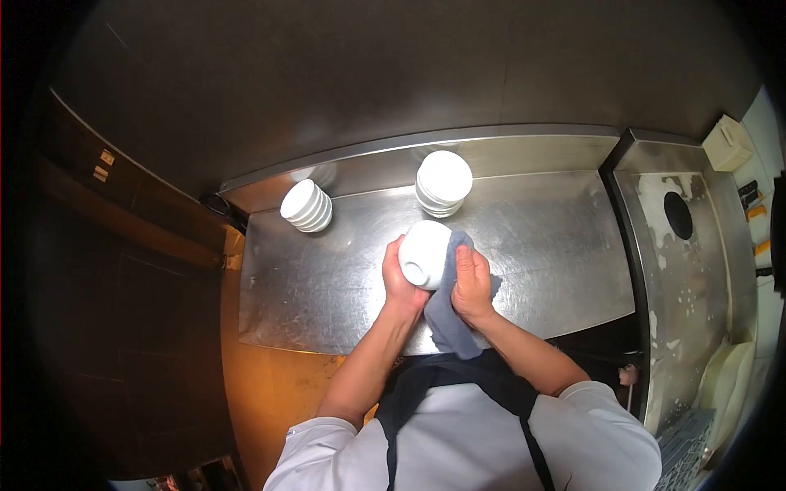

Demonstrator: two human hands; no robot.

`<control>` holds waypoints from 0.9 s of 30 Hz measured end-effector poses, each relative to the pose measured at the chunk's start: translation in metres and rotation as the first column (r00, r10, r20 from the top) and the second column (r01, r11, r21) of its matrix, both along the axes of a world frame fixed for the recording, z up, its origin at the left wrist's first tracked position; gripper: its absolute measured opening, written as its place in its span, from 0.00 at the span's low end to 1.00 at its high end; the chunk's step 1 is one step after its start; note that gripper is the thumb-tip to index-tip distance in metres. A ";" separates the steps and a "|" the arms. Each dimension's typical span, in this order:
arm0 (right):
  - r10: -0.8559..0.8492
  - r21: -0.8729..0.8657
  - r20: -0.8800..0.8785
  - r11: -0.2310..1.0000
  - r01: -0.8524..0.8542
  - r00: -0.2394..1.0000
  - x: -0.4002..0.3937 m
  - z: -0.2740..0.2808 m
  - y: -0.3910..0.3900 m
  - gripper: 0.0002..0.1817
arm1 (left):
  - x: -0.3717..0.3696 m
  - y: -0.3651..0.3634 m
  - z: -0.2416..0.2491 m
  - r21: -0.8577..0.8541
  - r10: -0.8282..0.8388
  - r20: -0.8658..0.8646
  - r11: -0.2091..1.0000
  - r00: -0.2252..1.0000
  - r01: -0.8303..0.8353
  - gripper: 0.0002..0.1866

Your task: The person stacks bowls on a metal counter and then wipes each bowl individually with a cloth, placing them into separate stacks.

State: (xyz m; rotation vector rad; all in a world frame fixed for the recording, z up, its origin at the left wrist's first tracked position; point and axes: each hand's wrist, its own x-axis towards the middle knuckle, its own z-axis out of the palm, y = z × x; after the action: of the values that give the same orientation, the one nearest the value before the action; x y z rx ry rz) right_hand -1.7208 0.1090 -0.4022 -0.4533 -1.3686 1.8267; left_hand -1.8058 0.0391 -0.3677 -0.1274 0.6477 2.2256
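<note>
A white bowl point(426, 250), tilted with its foot ring turned toward me, is held between my two hands above the steel counter. My left hand point(399, 278) grips the bowl's left side and underside. In my right hand point(472, 282) is a grey-blue cloth point(449, 315), pressed against the bowl's right side and hanging down toward my apron. Just beyond the bowl stands a stack of white bowls point(444, 180). Farther left, another stack of white bowls point(307, 206) leans slightly on the counter.
The steel counter point(540, 245) has a raised back edge against a dark wall. To the right is a wet steel surface point(684, 286) with a dark round opening. A white container point(727, 144) sits at the back right, and a grey rack point(686, 446) at the lower right.
</note>
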 end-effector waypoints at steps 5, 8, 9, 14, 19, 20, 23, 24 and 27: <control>0.090 0.138 0.177 0.984 -0.115 0.980 0.002 0.021 0.017 0.16 | -0.006 0.004 -0.021 -0.339 -0.041 -0.788 0.862 0.614 -0.377 0.24; 0.144 0.552 0.172 0.805 -0.217 0.974 0.004 0.021 0.007 0.20 | -0.006 -0.009 -0.006 -0.309 -0.214 -0.659 0.951 0.721 0.000 0.27; 0.176 0.671 0.221 0.686 -0.280 0.959 0.006 0.017 0.011 0.21 | -0.010 -0.012 0.006 -0.299 -0.249 -0.630 0.952 0.735 0.066 0.26; 0.351 0.532 0.453 0.630 -0.565 0.819 0.011 0.002 0.002 0.19 | -0.020 -0.024 0.006 -0.375 -0.296 -0.750 0.927 0.592 -0.012 0.24; 0.603 0.111 0.216 0.766 -0.633 0.768 0.005 0.041 -0.012 0.13 | -0.033 -0.024 -0.019 -0.267 -0.127 -0.582 0.963 0.803 -0.041 0.22; 0.498 0.437 0.302 0.685 -0.582 0.813 0.004 0.030 -0.008 0.14 | -0.041 -0.024 -0.029 -0.231 -0.180 -0.438 0.969 0.881 0.083 0.22; 0.224 0.843 0.291 0.400 -0.360 0.930 -0.006 -0.015 0.012 0.15 | -0.039 -0.024 -0.002 -0.245 -0.350 -0.227 0.924 0.909 0.295 0.23; 0.154 0.831 0.373 0.383 -0.403 0.915 -0.002 -0.008 0.010 0.17 | -0.037 -0.024 0.007 -0.248 -0.335 -0.213 0.927 0.918 0.281 0.25; 0.272 0.380 0.544 0.763 -0.523 0.794 -0.002 0.012 -0.004 0.17 | -0.027 -0.022 -0.012 -0.420 -0.255 -0.848 0.857 0.465 -0.297 0.25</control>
State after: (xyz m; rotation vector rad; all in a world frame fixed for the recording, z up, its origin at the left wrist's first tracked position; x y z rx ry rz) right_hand -1.7227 0.1053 -0.3905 -0.3180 -2.3772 1.6220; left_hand -1.8328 0.0169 -0.3797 0.8652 1.8440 1.9294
